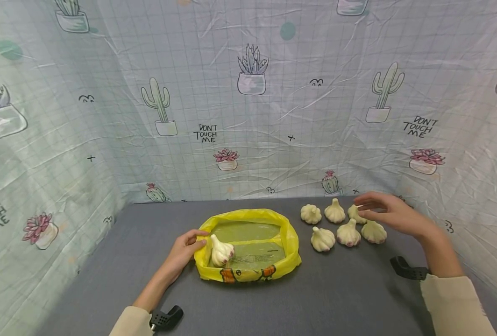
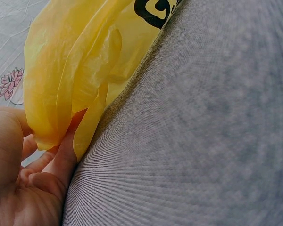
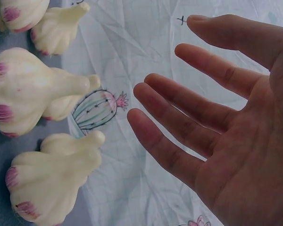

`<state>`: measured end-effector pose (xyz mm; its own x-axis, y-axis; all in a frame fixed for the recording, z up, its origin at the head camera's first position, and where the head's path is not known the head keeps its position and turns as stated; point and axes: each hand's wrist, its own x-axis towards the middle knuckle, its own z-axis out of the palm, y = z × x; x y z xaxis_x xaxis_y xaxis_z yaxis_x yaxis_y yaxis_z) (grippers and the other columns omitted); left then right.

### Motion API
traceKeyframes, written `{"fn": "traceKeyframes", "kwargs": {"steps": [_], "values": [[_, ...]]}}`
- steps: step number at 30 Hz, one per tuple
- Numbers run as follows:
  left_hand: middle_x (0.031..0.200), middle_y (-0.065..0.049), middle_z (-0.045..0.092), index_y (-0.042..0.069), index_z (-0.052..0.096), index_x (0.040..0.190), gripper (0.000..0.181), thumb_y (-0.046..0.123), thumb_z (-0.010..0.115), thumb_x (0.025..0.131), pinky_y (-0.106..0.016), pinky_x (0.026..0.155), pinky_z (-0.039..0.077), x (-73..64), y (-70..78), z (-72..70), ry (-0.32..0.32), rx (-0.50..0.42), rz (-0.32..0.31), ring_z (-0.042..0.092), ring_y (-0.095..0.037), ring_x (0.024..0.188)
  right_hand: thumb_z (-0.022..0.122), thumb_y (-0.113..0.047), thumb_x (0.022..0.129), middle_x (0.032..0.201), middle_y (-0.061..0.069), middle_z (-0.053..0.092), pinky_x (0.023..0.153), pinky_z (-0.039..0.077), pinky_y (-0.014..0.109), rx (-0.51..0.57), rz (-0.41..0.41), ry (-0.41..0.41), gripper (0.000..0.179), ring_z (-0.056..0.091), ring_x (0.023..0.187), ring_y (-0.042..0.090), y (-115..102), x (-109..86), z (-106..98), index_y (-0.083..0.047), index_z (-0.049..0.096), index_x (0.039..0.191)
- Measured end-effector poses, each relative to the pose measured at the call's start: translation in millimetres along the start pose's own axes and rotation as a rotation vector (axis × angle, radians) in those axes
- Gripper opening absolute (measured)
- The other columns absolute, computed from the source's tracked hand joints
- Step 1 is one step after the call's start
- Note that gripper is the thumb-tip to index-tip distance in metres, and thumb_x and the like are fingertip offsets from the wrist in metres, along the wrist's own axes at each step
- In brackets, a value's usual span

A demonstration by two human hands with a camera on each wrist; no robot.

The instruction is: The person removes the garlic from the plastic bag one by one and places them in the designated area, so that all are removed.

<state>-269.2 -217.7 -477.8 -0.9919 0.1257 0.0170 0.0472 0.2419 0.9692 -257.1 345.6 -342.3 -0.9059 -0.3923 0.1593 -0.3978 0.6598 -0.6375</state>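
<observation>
A yellow plastic bag (image 1: 291, 240) lies on the table with its mouth spread wide, and one garlic bulb (image 1: 222, 253) sits inside it near the left side. My left hand (image 1: 182, 254) pinches the bag's left rim; the left wrist view shows the yellow film (image 2: 61, 80) between thumb and fingers. My right hand (image 1: 393, 215) is raised at the far right, its fingers fairly straight and holding nothing. It hovers by the loose garlic bulbs (image 1: 349, 233) and partly covers the rear right one (image 1: 355, 214). In the right wrist view a gap separates the fingertips from the bulbs (image 3: 49, 181).
Several garlic bulbs stand grouped on the dark grey table (image 1: 248, 310), right of the bag. A pale cloth (image 1: 290, 107) printed with cacti hangs behind the table and along both sides. Each wrist wears a black band (image 1: 408, 269).
</observation>
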Motion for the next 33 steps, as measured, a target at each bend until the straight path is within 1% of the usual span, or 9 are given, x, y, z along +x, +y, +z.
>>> {"fn": "traceKeyframes", "kwargs": {"steps": [6,9,11,13,16,18,23,30,33], "values": [[0.125,-0.022,0.067,0.003,0.064,0.133,0.034,0.017,0.064,0.103,-0.025,0.075,0.055,0.3,-0.3,-0.5,0.004,0.009,-0.006,0.063,-0.010,0.090,0.061,-0.024,0.105,0.136,0.013,0.065,0.088,0.056,0.030,-0.011,-0.003,-0.018,0.033,0.065,0.121,0.031,-3.6,1.9,1.4,-0.013,0.062,0.137],[0.125,-0.022,0.066,0.005,0.066,0.132,0.033,0.019,0.064,0.103,-0.025,0.076,0.054,1.1,-0.8,-1.2,0.014,0.034,-0.005,0.060,-0.011,0.093,0.061,-0.025,0.105,0.135,0.013,0.065,0.088,0.056,0.030,-0.009,-0.001,-0.022,0.033,0.065,0.121,0.029,-4.1,2.4,1.4,-0.013,0.062,0.136],[0.126,-0.019,0.066,0.007,0.067,0.132,0.031,0.019,0.064,0.103,-0.026,0.078,0.052,1.7,-1.0,-1.2,0.022,0.049,-0.002,0.059,-0.012,0.098,0.061,-0.025,0.105,0.135,0.013,0.065,0.087,0.056,0.030,-0.008,-0.001,-0.021,0.033,0.066,0.120,0.024,-3.8,2.6,1.5,-0.013,0.062,0.136],[0.123,-0.018,0.066,0.008,0.067,0.131,0.031,0.020,0.064,0.103,-0.026,0.079,0.051,2.3,-1.0,-1.4,0.021,0.062,-0.001,0.057,-0.013,0.101,0.061,-0.025,0.105,0.135,0.013,0.065,0.087,0.056,0.030,-0.007,0.000,-0.021,0.033,0.066,0.118,0.018,-3.1,2.9,1.9,-0.014,0.062,0.136],[0.122,-0.014,0.067,0.009,0.068,0.131,0.030,0.021,0.064,0.103,-0.027,0.081,0.051,2.8,-0.5,-1.2,0.024,0.070,0.002,0.055,-0.015,0.105,0.062,-0.024,0.105,0.135,0.012,0.066,0.087,0.056,0.030,-0.006,-0.002,-0.022,0.032,0.066,0.117,0.013,-1.2,3.6,3.2,-0.014,0.062,0.136],[0.117,-0.015,0.067,0.009,0.068,0.131,0.030,0.021,0.064,0.103,-0.027,0.081,0.050,2.9,-0.3,-1.2,0.020,0.075,0.005,0.055,-0.016,0.105,0.062,-0.023,0.105,0.135,0.012,0.066,0.087,0.056,0.029,-0.006,-0.004,-0.021,0.032,0.067,0.116,0.014,0.1,4.2,4.3,-0.014,0.062,0.136],[0.116,-0.014,0.068,0.008,0.067,0.131,0.030,0.020,0.063,0.103,-0.027,0.078,0.053,3.1,0.0,-0.4,0.013,0.056,0.000,0.060,-0.016,0.098,0.062,-0.023,0.105,0.135,0.013,0.066,0.087,0.056,0.029,-0.009,-0.009,-0.015,0.032,0.067,0.118,0.023,2.7,4.8,6.2,-0.013,0.062,0.136],[0.129,-0.017,0.066,0.008,0.067,0.131,0.030,0.019,0.064,0.103,-0.027,0.077,0.055,1.9,0.4,0.6,0.014,0.031,-0.019,0.063,-0.013,0.096,0.062,-0.025,0.105,0.135,0.016,0.065,0.087,0.057,0.030,0.013,0.001,-0.034,0.031,0.066,0.120,0.032,0.3,5.7,6.7,-0.013,0.063,0.134],[0.137,-0.018,0.063,0.007,0.066,0.132,0.032,0.020,0.064,0.103,-0.027,0.079,0.054,0.8,0.8,-0.1,0.013,0.040,-0.017,0.062,-0.013,0.101,0.062,-0.026,0.105,0.134,0.014,0.065,0.087,0.057,0.030,0.020,0.001,-0.040,0.031,0.066,0.120,0.027,-1.0,6.4,7.2,-0.013,0.064,0.133]]}}
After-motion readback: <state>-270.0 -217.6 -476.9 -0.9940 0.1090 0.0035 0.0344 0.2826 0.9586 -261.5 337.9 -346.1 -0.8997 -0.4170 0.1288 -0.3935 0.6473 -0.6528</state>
